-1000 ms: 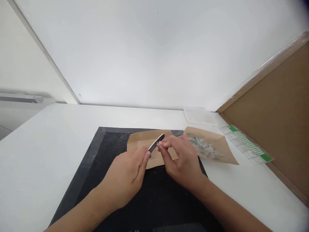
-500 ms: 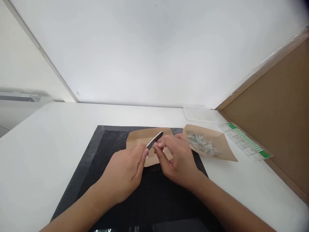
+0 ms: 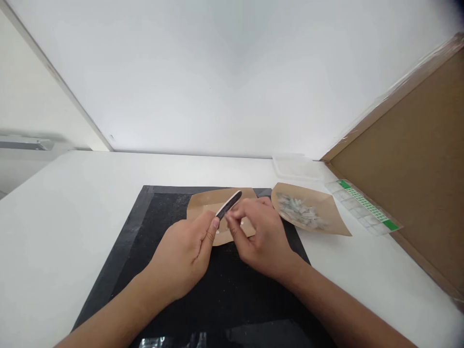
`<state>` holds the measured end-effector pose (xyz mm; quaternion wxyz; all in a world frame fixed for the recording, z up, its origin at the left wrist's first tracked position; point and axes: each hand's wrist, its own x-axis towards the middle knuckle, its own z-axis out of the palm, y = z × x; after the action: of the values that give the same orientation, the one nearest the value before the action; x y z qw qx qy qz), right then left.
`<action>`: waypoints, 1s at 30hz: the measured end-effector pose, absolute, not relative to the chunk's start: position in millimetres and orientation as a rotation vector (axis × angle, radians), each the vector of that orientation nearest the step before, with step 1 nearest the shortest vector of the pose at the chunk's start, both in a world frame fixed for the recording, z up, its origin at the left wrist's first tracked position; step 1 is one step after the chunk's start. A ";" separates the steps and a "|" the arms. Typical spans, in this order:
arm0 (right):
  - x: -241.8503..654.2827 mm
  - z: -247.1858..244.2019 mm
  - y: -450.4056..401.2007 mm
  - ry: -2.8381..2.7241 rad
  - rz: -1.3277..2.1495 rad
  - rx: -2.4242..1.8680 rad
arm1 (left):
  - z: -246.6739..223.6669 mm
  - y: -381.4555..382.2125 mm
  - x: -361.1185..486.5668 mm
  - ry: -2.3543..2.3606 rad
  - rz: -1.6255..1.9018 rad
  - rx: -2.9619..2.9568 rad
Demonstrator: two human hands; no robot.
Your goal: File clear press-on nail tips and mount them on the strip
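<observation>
My left hand point(image 3: 186, 251) is closed round the lower end of a narrow dark strip with a pale edge, like a nail file point(image 3: 229, 203), which tilts up to the right. Close against its right side is my right hand point(image 3: 259, 237), thumb and forefinger pinched together; whatever they hold is too small to make out. Both hands are over a black mat point(image 3: 217, 299). Behind them lies a brown paper tray point(image 3: 203, 203) with a few small white bits in it, partly hidden by my fingers.
Right of the mat, a second brown paper tray point(image 3: 335, 222) holds many translucent pieces. Beyond it lies a clear compartment box point(image 3: 369, 205) with green labels. A clear plastic lid or tray point(image 3: 297, 166) is at the back wall. A cardboard panel point(image 3: 406, 164) stands on the right.
The whole view has shifted slightly, so everything appears a little further up and left. Both hands keep nearly the same grip and pose around the file.
</observation>
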<state>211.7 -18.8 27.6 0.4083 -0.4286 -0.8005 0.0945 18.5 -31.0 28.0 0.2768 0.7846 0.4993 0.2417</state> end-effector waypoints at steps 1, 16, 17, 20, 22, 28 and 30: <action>211.4 27.9 -19.0 -2.033 0.280 -1.070 | 28.6 -31.2 18.7 1.344 0.637 2.118; 213.1 26.8 -18.9 -2.041 0.337 -1.035 | 28.1 -32.6 17.0 1.340 0.614 2.177; 213.4 27.3 -18.9 -2.020 0.314 -1.048 | 28.1 -32.6 16.9 1.339 0.621 2.167; 214.3 28.3 -18.8 -2.003 0.289 -1.080 | 27.9 -32.7 17.0 1.346 0.633 2.145; 214.7 27.9 -18.6 -2.043 0.333 -1.047 | 28.1 -33.1 17.3 1.339 0.624 2.143; 212.5 26.5 -21.8 -1.987 0.278 -1.030 | 30.3 -34.1 17.7 1.334 0.631 2.147; 211.8 27.7 -23.0 -2.017 0.329 -1.015 | 30.8 -34.4 17.2 1.317 0.640 2.158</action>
<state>211.8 -23.0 27.7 0.4167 -0.4044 -0.8036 0.1309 17.2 -34.4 30.8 0.2637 0.7981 0.4872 0.2368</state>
